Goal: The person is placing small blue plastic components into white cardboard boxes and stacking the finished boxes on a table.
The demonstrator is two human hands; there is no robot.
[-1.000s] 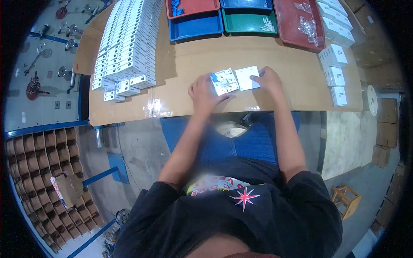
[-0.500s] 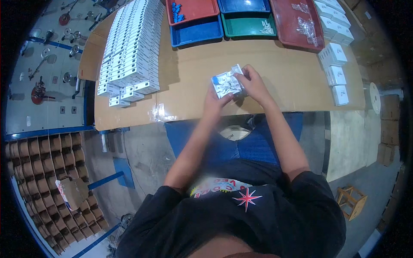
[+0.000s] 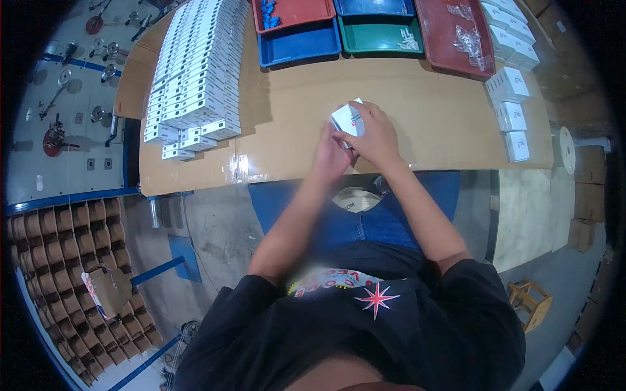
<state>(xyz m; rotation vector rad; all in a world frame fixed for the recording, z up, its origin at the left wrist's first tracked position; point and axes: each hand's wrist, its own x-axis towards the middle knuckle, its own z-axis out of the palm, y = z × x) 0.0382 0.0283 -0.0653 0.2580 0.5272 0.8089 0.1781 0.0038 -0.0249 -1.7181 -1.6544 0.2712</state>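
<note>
Both hands hold a small white box (image 3: 343,120) above the cardboard-covered table, close to its front edge. Its upward face is white with a small red mark, and no contents show. My left hand (image 3: 331,155) grips the box from below and the left, with the fingers partly hidden behind it. Over the right side lies my right hand (image 3: 377,135), fingers bent round the far edge and thumb across the near side.
A tall block of stacked white boxes (image 3: 195,85) stands on the left. Along the back are a blue tray (image 3: 300,49), a green tray (image 3: 381,40) with small white pieces, and a dark red tray (image 3: 443,45) with clear parts. More white boxes (image 3: 515,117) line the right side.
The box stood open with its flap raised and pale contents showing; now a white lid covers it. My right hand has moved left and down over the box.
</note>
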